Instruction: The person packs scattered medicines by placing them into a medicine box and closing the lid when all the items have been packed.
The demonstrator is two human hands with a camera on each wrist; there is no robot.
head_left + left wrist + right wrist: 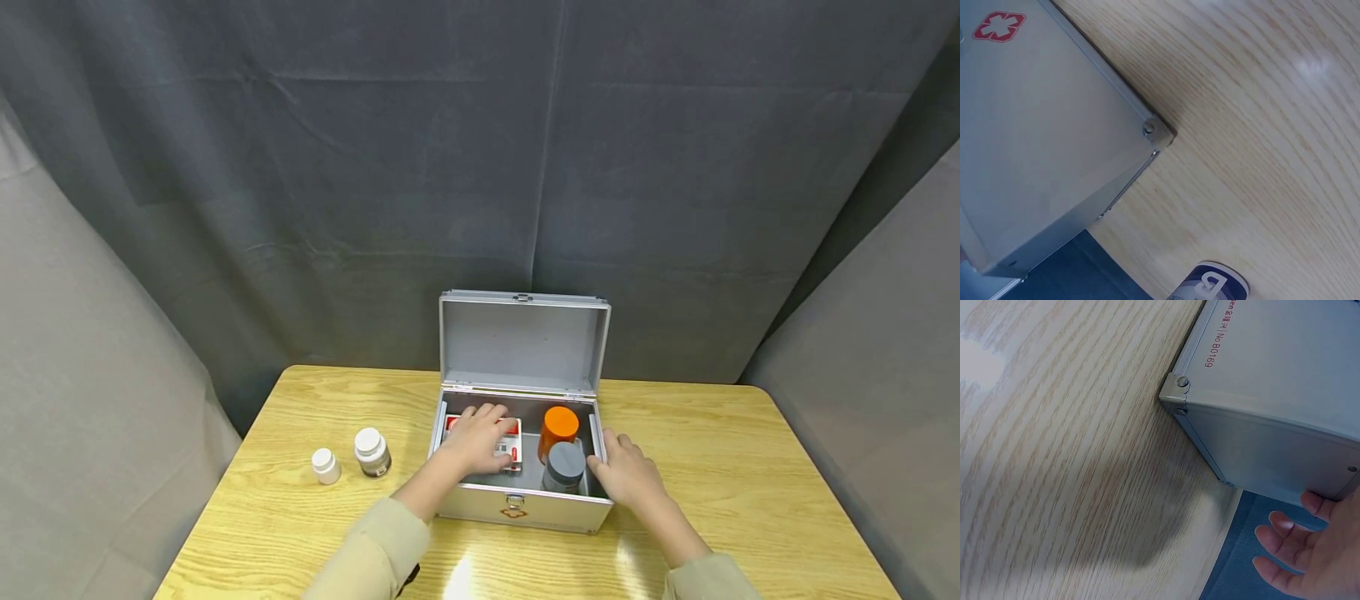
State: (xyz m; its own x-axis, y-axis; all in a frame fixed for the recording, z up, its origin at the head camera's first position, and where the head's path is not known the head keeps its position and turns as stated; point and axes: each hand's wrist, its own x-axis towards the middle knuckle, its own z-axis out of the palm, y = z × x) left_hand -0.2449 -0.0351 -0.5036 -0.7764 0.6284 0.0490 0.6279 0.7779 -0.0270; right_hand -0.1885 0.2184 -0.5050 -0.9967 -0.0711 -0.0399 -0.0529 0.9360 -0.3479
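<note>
An open silver case (525, 508) stands on the table, lid raised at the back. Inside its left part, my left hand (472, 440) reaches over a red-and-white box (513, 446), fingers spread; whether it touches the box is hard to tell. At the case's right wall is my right hand (632, 473), thumb at the rim and the other fingers outside; the right wrist view shows those fingers (1291, 544) loosely bent, one near the side wall. An orange-capped bottle (560, 425) and a grey-capped bottle (565, 465) stand in the case's right part.
Two white bottles, a small one (326, 467) and a larger one (372, 452), stand on the wooden table (705, 433) left of the case. A dark grey curtain (360, 183) hangs behind, with pale cloth at both sides.
</note>
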